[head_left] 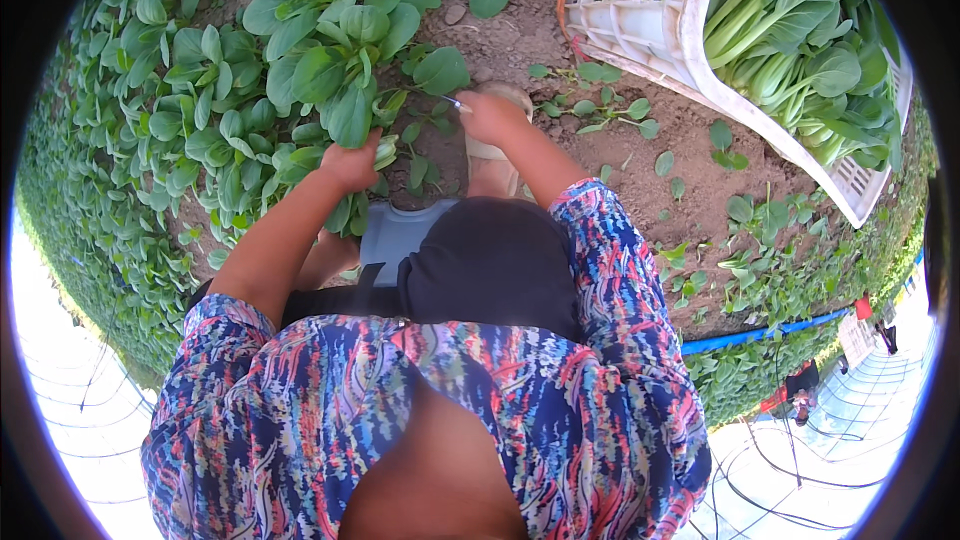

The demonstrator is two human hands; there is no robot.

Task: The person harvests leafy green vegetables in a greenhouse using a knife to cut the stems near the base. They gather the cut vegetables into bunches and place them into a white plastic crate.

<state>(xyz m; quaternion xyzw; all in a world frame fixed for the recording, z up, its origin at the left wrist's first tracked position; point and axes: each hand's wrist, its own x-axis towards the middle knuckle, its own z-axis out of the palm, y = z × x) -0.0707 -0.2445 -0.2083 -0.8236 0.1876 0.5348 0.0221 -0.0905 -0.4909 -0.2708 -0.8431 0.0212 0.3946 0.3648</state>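
My left hand (pixel 352 165) is closed around leafy bok choy, and a pale green stem base (pixel 386 151) pokes out beside its fingers. Broad green leaves (pixel 348 112) rise just above this hand and partly hide what it grips. To the right, my right hand (pixel 492 120) is wrapped round a small knife (pixel 451 100). Its thin blade points left toward the plants, and the fingers cover the handle. Between the two hands, low leaves (pixel 418 170) grow from the soil.
Dense bok choy plants (pixel 130 130) cover the left side. A white plastic crate (pixel 690 30) at the upper right holds harvested bok choy (pixel 800 50). My sandalled foot (pixel 490 155) rests on brown soil (pixel 620 155) near a grey-blue seat (pixel 405 240). A blue pipe (pixel 760 333) runs at the right.
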